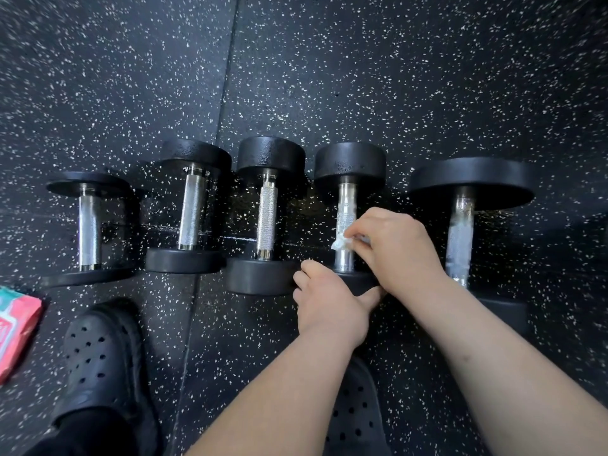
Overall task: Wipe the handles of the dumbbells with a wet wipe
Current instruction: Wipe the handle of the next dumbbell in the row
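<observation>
On speckled rubber flooring (362, 77), the left hand (329, 304) grips the near head (360, 284) of the fourth dumbbell (349, 162) while the right hand (398, 248) pinches a wet wipe (340, 242) against its handle (346, 215).

Black rubber floor (394, 77) flecked with white, seamed toward 12 o'clock. Lined up across the centre from 9 to 3: five black dumbbells (267, 212), handles pointing 12 to 6. At 8 o'clock, a pink wipes pack (16, 330). At 7 and 6, two black clogs (98, 357).

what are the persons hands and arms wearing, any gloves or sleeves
No gloves on the left hand or right hand, and no ring, watch or band shows. The left forearm and right forearm are uncovered, no sleeve in view.
</observation>
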### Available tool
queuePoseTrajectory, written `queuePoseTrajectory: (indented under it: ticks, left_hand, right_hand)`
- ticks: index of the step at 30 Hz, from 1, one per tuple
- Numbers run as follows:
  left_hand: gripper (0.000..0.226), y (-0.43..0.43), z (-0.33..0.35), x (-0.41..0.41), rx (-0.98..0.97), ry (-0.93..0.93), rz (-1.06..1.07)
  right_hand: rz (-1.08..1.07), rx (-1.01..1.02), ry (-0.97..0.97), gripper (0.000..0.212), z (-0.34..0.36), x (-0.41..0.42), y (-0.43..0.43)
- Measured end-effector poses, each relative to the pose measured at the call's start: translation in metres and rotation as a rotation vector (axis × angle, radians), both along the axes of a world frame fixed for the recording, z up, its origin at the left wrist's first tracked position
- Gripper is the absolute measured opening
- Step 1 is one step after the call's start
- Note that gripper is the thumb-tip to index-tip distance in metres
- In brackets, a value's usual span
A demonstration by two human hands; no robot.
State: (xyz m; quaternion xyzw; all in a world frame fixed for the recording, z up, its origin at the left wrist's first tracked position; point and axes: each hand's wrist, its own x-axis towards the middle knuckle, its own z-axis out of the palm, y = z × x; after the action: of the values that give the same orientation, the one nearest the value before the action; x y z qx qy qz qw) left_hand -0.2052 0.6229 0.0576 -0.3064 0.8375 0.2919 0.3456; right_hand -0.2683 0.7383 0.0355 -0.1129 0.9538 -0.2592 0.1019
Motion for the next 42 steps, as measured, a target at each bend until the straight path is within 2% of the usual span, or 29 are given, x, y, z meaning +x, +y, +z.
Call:
queuePoseTrajectory:
  ticks: [4,8,10,15,19,22,24,28,32,38,42]
  left_hand:
    - [0.098,0.001,0.000,0.000,0.005,-0.004,-0.004]
    - [0.086,0.000,-0.001,0.000,-0.017,-0.011,-0.003]
    - [0.084,-0.001,-0.001,0.000,-0.016,-0.011,-0.004]
    - [0.099,0.001,0.000,0.000,-0.002,-0.006,0.009]
    - [0.094,0.001,-0.001,0.000,0.001,-0.005,0.013]
    - [0.082,0.000,-0.002,-0.001,-0.018,-0.011,-0.005]
    - [0.078,0.000,-0.001,-0.001,-0.014,-0.014,-0.005]
    - [0.090,0.000,0.001,-0.001,-0.004,-0.011,-0.004]
    - [0.103,0.002,0.001,-0.001,-0.005,-0.012,0.001]
    - [0.084,-0.001,-0.002,-0.001,-0.024,-0.015,-0.015]
    - [0.094,0.001,-0.003,0.000,-0.012,0.000,0.000]
  right_hand:
    - [0.045,0.023,-0.031,0.008,0.007,-0.002,-0.002]
    - [0.155,0.257,-0.058,0.020,0.008,-0.007,-0.028]
    - [0.172,0.304,-0.086,0.022,0.010,-0.010,-0.032]
    - [0.067,0.190,-0.093,0.008,0.017,-0.006,-0.007]
    - [0.091,0.156,-0.078,0.007,0.017,-0.004,-0.013]
    - [0.137,0.315,-0.070,0.021,0.011,-0.007,-0.033]
    - [0.141,0.391,-0.072,0.022,0.008,-0.011,-0.039]
    - [0.053,0.284,-0.154,0.010,0.017,-0.009,-0.026]
    - [-0.025,0.197,-0.223,0.009,0.023,-0.009,-0.012]
    - [0.028,0.211,-0.167,0.007,0.014,-0.006,-0.031]
    - [-0.135,0.125,-0.247,0.009,0.015,-0.001,-0.013]
